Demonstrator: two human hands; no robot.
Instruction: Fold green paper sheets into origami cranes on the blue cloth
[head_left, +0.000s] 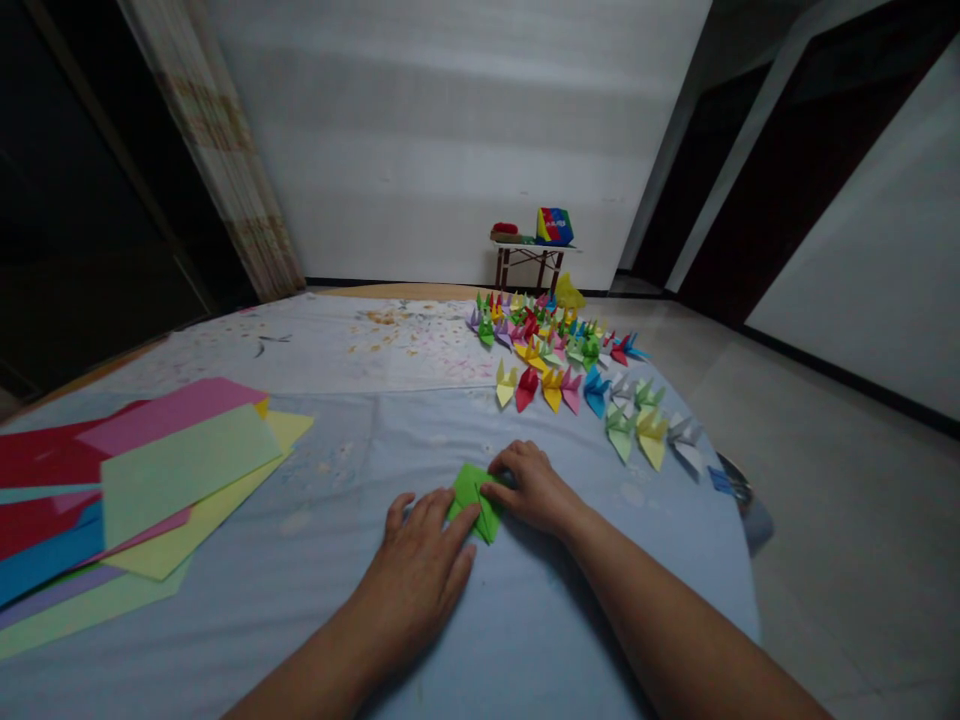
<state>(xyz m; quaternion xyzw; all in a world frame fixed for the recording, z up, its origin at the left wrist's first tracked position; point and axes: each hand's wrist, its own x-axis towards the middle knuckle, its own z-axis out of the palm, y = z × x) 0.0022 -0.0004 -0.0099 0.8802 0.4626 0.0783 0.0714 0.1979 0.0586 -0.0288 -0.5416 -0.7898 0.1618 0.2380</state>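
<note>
1. We count many folded paper cranes (555,360) in mixed colours, standing in rows at the upper right of the cloth-covered counter (315,520). That much of the folding is done.
2. We see a pile of flat coloured paper sheets (180,480) overlapping at the left of the frame. These sheets are unfolded, so that much is left.
3. We find a green paper piece (471,503), partly folded to a pointed shape, at lower centre. It lies on the counter between our hands, well apart from the rows.
4. Our left hand (416,580) lies open, its fingers spread and pressing on the paper's lower left side. It grips nothing.
5. Our right hand (534,488) curls over the paper's upper right side, with the thumb on the fold. We cannot tell whether it pinches.
6. Beyond the counter, at upper centre, a low stand (534,247) carries a striped box (555,227).
</note>
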